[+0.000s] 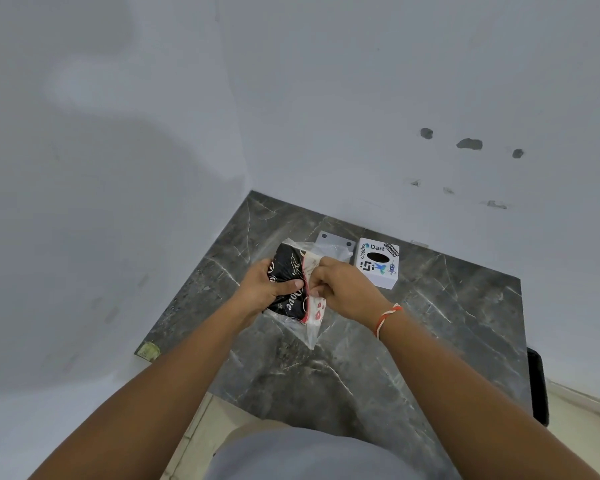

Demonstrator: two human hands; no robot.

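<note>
Black packet (286, 271) with white script lettering, held just above the dark marble tabletop (430, 323), near its far left corner where two pale walls meet. The packet sits at the mouth of a clear plastic bag (309, 332). Whether it is going in or coming out cannot be told.

Your left hand (264, 287) grips the packet from the left, thumb laid across its face and fingers curled round its edge. That grip likely steadies the packet so the bag can move against it.

Your right hand (340, 285) is closed on the bag, pinching its printed edge just right of a red strip (305, 289) that runs along the opening. Holding there seems meant to pull the mouth wide. The loose lower end of the bag hangs down towards you and touches the tabletop.

A red and white thread band (387, 318) circles your right wrist.

On the tabletop, just right of your hands and a little farther away, stands a white box (378, 268) with stickers and a dark oval hole on top. A small white bracket (333, 241) lies beyond the bag, against the far wall.
</note>
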